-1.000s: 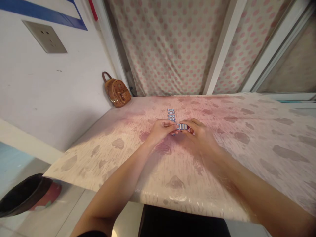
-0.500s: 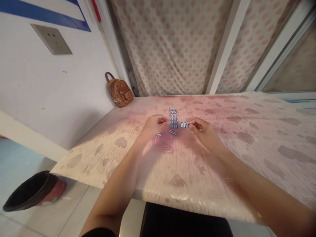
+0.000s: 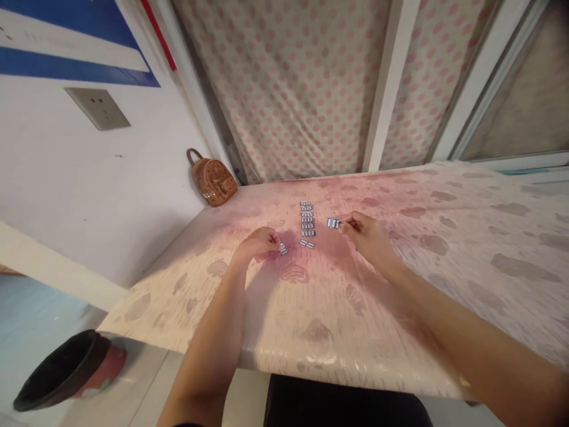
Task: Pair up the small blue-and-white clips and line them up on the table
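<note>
My right hand (image 3: 363, 231) is closed in a pinch on a short strip of blue-edged white pieces (image 3: 332, 223), held right of the column. My left hand (image 3: 260, 243) has its fingertips drawn together at a small pair of similar pieces (image 3: 283, 250), touching the upper one; whether that piece is lifted is too small to tell. Between the hands stands a neat column of little blue-and-white rectangles (image 3: 307, 219) laid in several short rows. Just below it lie two slanted pieces (image 3: 307, 244), end to end.
A patterned pinkish cloth covers the table (image 3: 320, 332). At its far left corner a small brown backpack (image 3: 216, 181) leans against the wall. A dark-rimmed bin (image 3: 95, 367) stands on the floor at the left. A dotted curtain (image 3: 284, 89) hangs behind the table.
My left hand has come down and left from beside the column to the small pair of pieces. My right hand keeps its strip in nearly the same place. The view has shifted slightly.
</note>
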{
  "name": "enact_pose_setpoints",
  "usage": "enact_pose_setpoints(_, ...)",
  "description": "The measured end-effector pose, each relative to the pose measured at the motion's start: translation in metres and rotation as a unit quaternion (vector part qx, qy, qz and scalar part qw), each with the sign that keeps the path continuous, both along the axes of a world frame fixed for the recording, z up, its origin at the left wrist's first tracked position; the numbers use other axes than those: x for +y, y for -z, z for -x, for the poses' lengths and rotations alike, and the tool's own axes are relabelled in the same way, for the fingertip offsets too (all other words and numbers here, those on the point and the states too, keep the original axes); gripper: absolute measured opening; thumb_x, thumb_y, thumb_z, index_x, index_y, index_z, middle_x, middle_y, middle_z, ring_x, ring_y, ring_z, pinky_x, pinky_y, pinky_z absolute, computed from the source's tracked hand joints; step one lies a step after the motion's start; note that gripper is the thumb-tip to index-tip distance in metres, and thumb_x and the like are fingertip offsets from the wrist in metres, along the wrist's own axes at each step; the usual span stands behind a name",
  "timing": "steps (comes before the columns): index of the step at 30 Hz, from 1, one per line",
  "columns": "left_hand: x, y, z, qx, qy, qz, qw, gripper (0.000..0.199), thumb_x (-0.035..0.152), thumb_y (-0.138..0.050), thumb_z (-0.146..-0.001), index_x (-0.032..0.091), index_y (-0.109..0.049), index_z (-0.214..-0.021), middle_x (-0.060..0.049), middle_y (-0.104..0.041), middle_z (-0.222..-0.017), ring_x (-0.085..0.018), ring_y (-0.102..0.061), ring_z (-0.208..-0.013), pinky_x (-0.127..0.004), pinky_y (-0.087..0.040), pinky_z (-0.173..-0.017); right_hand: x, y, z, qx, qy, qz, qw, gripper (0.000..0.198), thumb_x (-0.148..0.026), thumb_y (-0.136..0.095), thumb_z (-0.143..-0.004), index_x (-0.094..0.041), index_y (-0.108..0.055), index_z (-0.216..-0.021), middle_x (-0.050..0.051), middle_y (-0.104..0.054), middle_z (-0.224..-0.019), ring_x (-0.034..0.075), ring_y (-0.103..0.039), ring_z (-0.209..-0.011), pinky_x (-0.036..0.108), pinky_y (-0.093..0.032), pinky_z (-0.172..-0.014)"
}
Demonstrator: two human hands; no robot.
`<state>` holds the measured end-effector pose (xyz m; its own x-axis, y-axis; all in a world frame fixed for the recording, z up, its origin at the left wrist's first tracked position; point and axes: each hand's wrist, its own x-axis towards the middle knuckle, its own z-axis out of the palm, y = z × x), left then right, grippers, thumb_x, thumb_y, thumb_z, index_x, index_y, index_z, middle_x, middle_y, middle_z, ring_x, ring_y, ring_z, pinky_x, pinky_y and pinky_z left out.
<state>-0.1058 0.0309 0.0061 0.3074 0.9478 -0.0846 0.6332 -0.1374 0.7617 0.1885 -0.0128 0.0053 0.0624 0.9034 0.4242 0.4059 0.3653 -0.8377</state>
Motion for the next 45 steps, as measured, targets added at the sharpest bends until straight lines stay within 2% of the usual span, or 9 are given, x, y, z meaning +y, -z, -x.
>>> enact_pose_setpoints(2, -0.004, -0.006, -0.007, -0.047, -0.003, -0.003, 0.999, 0.021, 0.026, -0.081, -0.061, 0.017, -0.063, -0.065, -0.001, -0.066, -0.063, -0.015, -0.060, -0.061, -0.024, -0.043, -0.057, 0.000, 0.000, 0.001, 0.000, 0.005, 0.005, 1.000, 0.018, -0.036, -0.056, -0.082, -0.021, -0.058, -0.071, 0.001, -0.058, -0.065, 0.015, -0.050, -0.060, 0.029, -0.035, -0.056)
enact_pose_setpoints(4, -0.010, -0.014, -0.020, -0.132, -0.006, -0.013, 0.991, 0.023, 0.030, -0.081, -0.063, 0.016, -0.065, -0.071, -0.002, -0.068, -0.069, -0.014, -0.061, -0.065, -0.024, -0.045, -0.061, -0.001, 0.000, 0.002, 0.010, 0.003, 0.007, 1.000, 0.017, -0.035, -0.056, -0.082, -0.021, -0.059, -0.072, 0.000, -0.057, -0.065, 0.015, -0.050, -0.061, 0.029, -0.035, -0.058)
enact_pose_setpoints(7, -0.022, -0.021, -0.049, -0.272, -0.010, -0.059, 0.960, 0.028, 0.039, -0.079, -0.070, 0.016, -0.066, -0.081, -0.002, -0.069, -0.078, -0.013, -0.062, -0.071, -0.024, -0.046, -0.068, -0.004, 0.000, 0.006, 0.034, -0.018, 0.006, 0.999, 0.019, -0.036, -0.057, -0.082, -0.020, -0.058, -0.072, -0.002, -0.055, -0.065, 0.014, -0.048, -0.061, 0.029, -0.035, -0.060)
enact_pose_setpoints(12, -0.039, -0.014, -0.094, -0.363, -0.010, -0.065, 0.929, 0.030, 0.039, -0.080, -0.071, 0.015, -0.067, -0.082, -0.004, -0.068, -0.086, -0.013, -0.061, -0.078, -0.025, -0.047, -0.074, -0.009, -0.004, 0.013, 0.066, -0.057, 0.025, 0.996, 0.019, -0.036, -0.058, -0.081, -0.021, -0.057, -0.070, -0.003, -0.054, -0.062, 0.013, -0.048, -0.058, 0.027, -0.035, -0.057)
enact_pose_setpoints(20, -0.045, -0.004, -0.106, -0.383, -0.056, -0.054, 0.921, 0.027, 0.038, -0.080, -0.071, 0.016, -0.065, -0.079, -0.002, -0.066, -0.077, -0.013, -0.059, -0.071, -0.025, -0.044, -0.066, -0.011, -0.002, 0.017, 0.067, -0.090, 0.030, 0.993, 0.016, -0.033, -0.058, -0.081, -0.021, -0.058, -0.071, -0.004, -0.054, -0.060, 0.012, -0.049, -0.056, 0.027, -0.035, -0.056)
enact_pose_setpoints(37, -0.050, 0.005, -0.118, -0.413, -0.098, -0.108, 0.899, 0.019, 0.031, -0.076, -0.076, 0.017, -0.064, -0.079, -0.001, -0.067, -0.076, -0.013, -0.059, -0.070, -0.024, -0.043, -0.066, -0.010, 0.002, 0.019, 0.089, -0.120, 0.027, 0.988, 0.017, -0.036, -0.060, -0.084, -0.021, -0.059, -0.075, -0.003, -0.055, -0.064, 0.011, -0.051, -0.056, 0.027, -0.038, -0.056)
enact_pose_setpoints(45, -0.053, 0.002, -0.119, -0.415, -0.105, -0.140, 0.893, 0.019, 0.030, -0.075, -0.078, 0.018, -0.061, -0.084, -0.001, -0.067, -0.079, -0.013, -0.061, -0.072, -0.024, -0.044, -0.068, -0.010, -0.001, 0.021, 0.107, -0.115, 0.037, 0.987, 0.030, -0.046, -0.056, -0.088, -0.021, -0.057, -0.071, -0.001, -0.058, -0.065, 0.011, -0.053, -0.053, 0.028, -0.041, -0.055)
